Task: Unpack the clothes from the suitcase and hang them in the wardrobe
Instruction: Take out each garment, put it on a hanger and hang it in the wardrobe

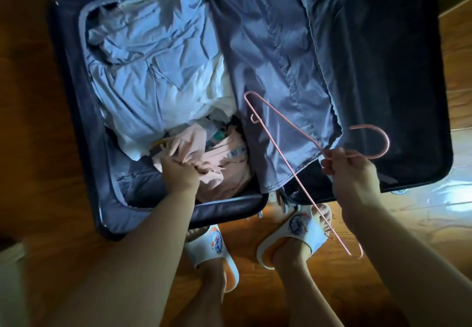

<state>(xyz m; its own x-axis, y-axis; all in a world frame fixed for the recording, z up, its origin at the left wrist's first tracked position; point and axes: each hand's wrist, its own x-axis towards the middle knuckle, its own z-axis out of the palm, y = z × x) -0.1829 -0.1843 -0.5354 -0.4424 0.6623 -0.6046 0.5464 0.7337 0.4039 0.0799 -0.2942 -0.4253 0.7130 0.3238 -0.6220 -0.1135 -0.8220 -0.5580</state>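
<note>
The suitcase (76, 127) lies open on the wood floor (40, 173), and the person stands at its near edge in white slippers (298, 227). The left hand (178, 173) reaches into the left half and its fingers are curled tight round a bunch of the pink garment (222, 173). That pink cloth spreads out to the right of this grip and a little toward the person. Just past the grip, farther from the person, sits a big crumpled pile of pale blue clothes (153, 71), with white cloth under it. The right hand (352, 176) pinches the pink hanger (281, 152) at its neck, between thumb and fingers. From this pinch the hook curls away to the right, and the long thin bar runs slantwise, from up and left over the grey lining flap (275, 71) down toward the right foot. The pink garment lies to the left of the hanger grip, with the flap between them, so the left hand is the much nearer one to the clothes. I think the next move needs the left hand to lift the pink cloth up and across to the hanger, and the bar's long line will have to turn to meet the neck hole. A small white label (236, 152) shows on the pink cloth just right of the left grip. It has dark marks on it, but it is too blurry and dim to read for sure.
</note>
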